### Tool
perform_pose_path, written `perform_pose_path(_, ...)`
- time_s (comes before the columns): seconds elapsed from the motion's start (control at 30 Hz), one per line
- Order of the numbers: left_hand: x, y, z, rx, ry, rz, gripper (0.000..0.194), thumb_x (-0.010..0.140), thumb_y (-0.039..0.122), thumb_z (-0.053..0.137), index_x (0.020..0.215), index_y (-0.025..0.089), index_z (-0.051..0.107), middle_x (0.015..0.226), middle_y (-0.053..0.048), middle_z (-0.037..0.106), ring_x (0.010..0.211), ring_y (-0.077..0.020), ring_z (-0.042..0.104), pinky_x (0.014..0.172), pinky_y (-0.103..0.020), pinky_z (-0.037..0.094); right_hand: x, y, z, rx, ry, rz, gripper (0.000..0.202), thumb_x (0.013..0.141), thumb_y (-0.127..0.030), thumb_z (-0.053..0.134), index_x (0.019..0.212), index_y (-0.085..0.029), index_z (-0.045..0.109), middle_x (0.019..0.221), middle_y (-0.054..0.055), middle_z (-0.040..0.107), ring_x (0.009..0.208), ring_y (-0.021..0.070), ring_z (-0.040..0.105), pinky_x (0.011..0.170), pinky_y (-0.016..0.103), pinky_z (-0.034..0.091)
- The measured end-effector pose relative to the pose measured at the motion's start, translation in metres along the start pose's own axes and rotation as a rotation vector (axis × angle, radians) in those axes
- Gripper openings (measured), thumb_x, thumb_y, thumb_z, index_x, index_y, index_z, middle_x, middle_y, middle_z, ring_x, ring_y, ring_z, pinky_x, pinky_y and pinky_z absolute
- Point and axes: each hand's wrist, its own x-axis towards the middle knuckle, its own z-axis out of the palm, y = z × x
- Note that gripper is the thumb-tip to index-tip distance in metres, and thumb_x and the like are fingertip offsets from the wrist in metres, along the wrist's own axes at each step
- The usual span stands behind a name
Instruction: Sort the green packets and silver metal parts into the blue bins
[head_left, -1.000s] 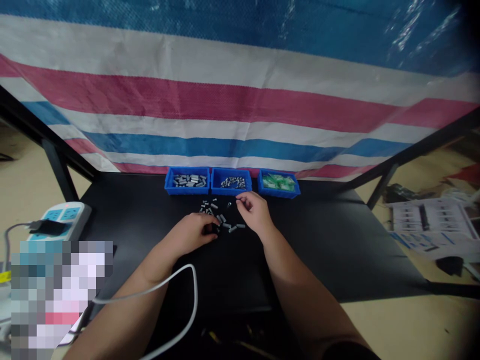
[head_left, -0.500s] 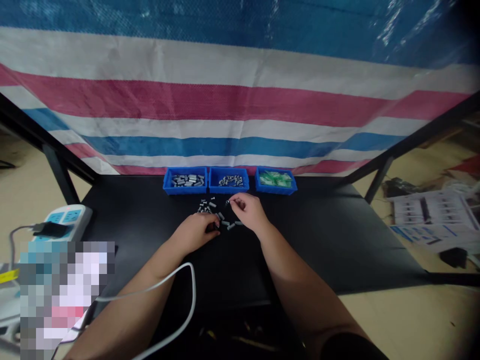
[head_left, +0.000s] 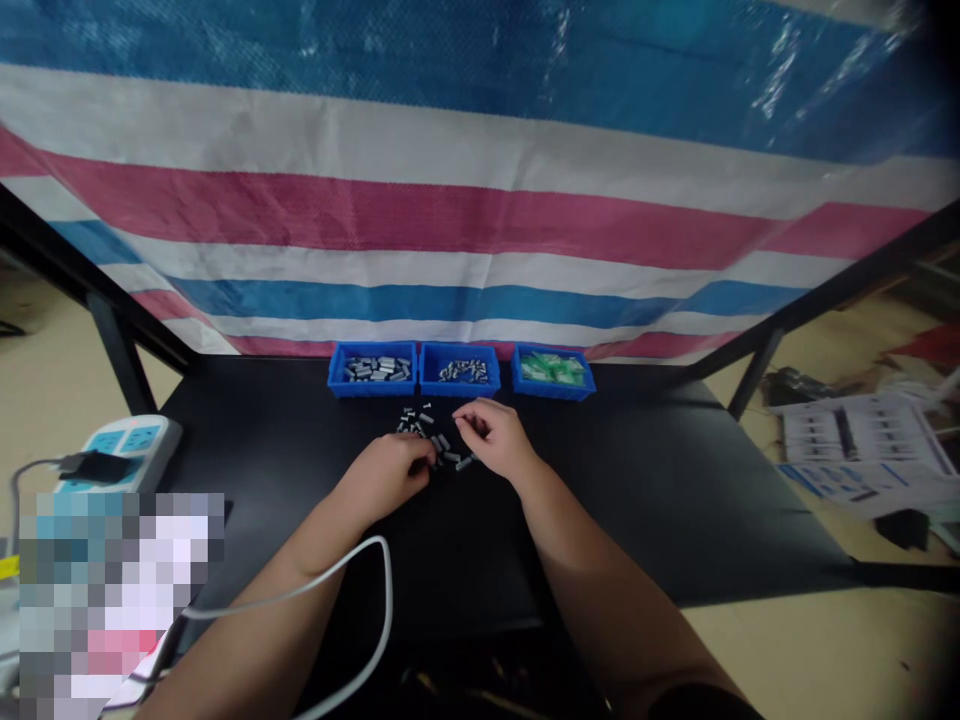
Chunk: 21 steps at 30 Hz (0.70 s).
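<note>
My left hand (head_left: 391,472) is over the near left side of a small pile, its fingers curled and pressed together; whatever they hold is hidden. My right hand (head_left: 496,437) is just right of the pile with thumb and forefinger pinched together. Anything in that pinch is too small to make out. Between and beyond the hands lie several small screws (head_left: 409,413) and short grey metal cylinders (head_left: 443,442), some partly covered by the left fingers. One grey cylinder (head_left: 463,463) lies between the two hands.
Along the back of the black table (head_left: 630,480) stand three blue bins: one with grey cylinders (head_left: 331,383), one with small screws (head_left: 457,388), one with green-and-white packets (head_left: 555,388). A power strip (head_left: 154,440) is at the left; a white cable (head_left: 386,570) crosses my left forearm.
The small thing that showed at my right fingertips is no longer visible. My left fingers have drawn closer together. The whole view has shifted slightly, with the bins now a little lower.
</note>
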Motion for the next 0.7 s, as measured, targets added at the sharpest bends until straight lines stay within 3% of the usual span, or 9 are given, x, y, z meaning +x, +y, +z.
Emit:
perform_pose_path(0.1, 0.0, -0.002, 0.0, -0.005, 0.033, -0.005, 0.022, 0.079, 0.011, 0.059, 0.092, 0.023, 0.073, 0.093, -0.004, 0.074, 0.083, -0.0187, 0.068, 0.077, -0.03, 0.049, -0.001, -0.005, -0.001, 0.005, -0.053, -0.056, 0.013, 0.092, -0.02, 0.061, 0.097, -0.022, 0.073, 0.084, 0.003, 0.066, 0.074, 0.0158, 0.059, 0.07, 0.03, 0.05)
perform_pose_path(0.27, 0.0, -0.008, 0.004, 0.015, -0.063, -0.044, 0.014, 0.079, 0.021, 0.071, 0.092, 0.024, 0.075, 0.092, -0.004, 0.075, 0.082, -0.0208, 0.068, 0.075, -0.031, 0.049, -0.001, -0.007, 0.0, -0.001, -0.062, -0.067, 0.013, 0.092, -0.018, 0.06, 0.095, -0.023, 0.072, 0.084, 0.003, 0.067, 0.076, 0.0168, 0.06, 0.072, 0.031, 0.051)
perform_pose_path(0.47, -0.001, -0.005, -0.002, 0.042, -0.053, -0.064, 0.019, 0.078, 0.01, 0.062, 0.087, 0.023, 0.074, 0.089, -0.003, 0.074, 0.081, -0.0196, 0.067, 0.074, -0.03, 0.047, -0.001, -0.005, 0.0, 0.012, -0.056, -0.057, 0.013, 0.093, -0.019, 0.059, 0.094, -0.022, 0.071, 0.08, 0.002, 0.065, 0.07, 0.0149, 0.058, 0.067, 0.029, 0.049)
perform_pose_path(0.57, -0.001, -0.002, -0.006, 0.029, 0.011, -0.076, 0.019, 0.075, 0.009, 0.062, 0.085, 0.022, 0.072, 0.084, -0.003, 0.072, 0.077, -0.0185, 0.066, 0.072, -0.029, 0.047, 0.0, -0.007, -0.002, 0.028, -0.057, -0.088, 0.012, 0.092, -0.019, 0.061, 0.096, -0.023, 0.071, 0.079, 0.002, 0.065, 0.072, 0.0157, 0.059, 0.069, 0.031, 0.05)
perform_pose_path(0.7, -0.002, 0.005, -0.009, -0.158, 0.213, -0.04, 0.01, 0.082, 0.016, 0.064, 0.089, 0.021, 0.07, 0.084, -0.002, 0.071, 0.074, -0.0153, 0.065, 0.071, -0.027, 0.049, -0.001, -0.014, -0.003, 0.067, -0.133, -0.177, 0.024, 0.087, -0.02, 0.066, 0.111, -0.025, 0.069, 0.089, 0.003, 0.07, 0.084, 0.0191, 0.064, 0.08, 0.036, 0.055)
